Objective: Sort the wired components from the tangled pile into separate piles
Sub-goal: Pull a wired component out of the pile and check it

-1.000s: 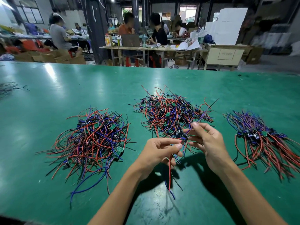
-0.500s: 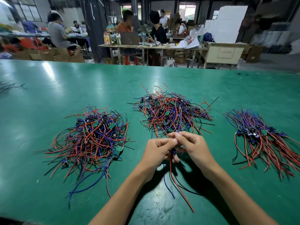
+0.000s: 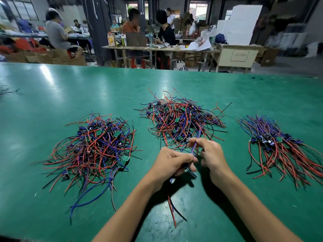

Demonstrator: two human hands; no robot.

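3 heaps of wired components lie on the green desk [image 3: 52, 105]: a tangled pile at left [image 3: 94, 147], a tangled pile at centre [image 3: 180, 121], and a combed, roughly parallel pile at right [image 3: 279, 145]. 1 component is in hand, held just above the desk on the near side of the centre pile.

The left hand [image 3: 171, 163] has its fingers curled round the body end of that component; its red, blue and black leads [image 3: 172, 212] hang down towards the viewer. The right hand [image 3: 211, 154] pinches a blue lead [image 3: 194, 147] between thumb and forefinger, its other fingers loosely bent. That lead runs up and away from the left hand's grip, through the pinch and on towards the centre pile; whether its far end is free of that tangle cannot be told.

Judgement: the held component's long axis runs near-to-far, whereas the wires of the sorted right-hand pile run diagonally, far-left to near-right. That pile lies well apart to the right, nearer the right hand. The coming move likely calls for drawing the lead clear, then carrying the piece rightward and turning it to match. Risk: snagging neighbouring wires out of the centre pile.
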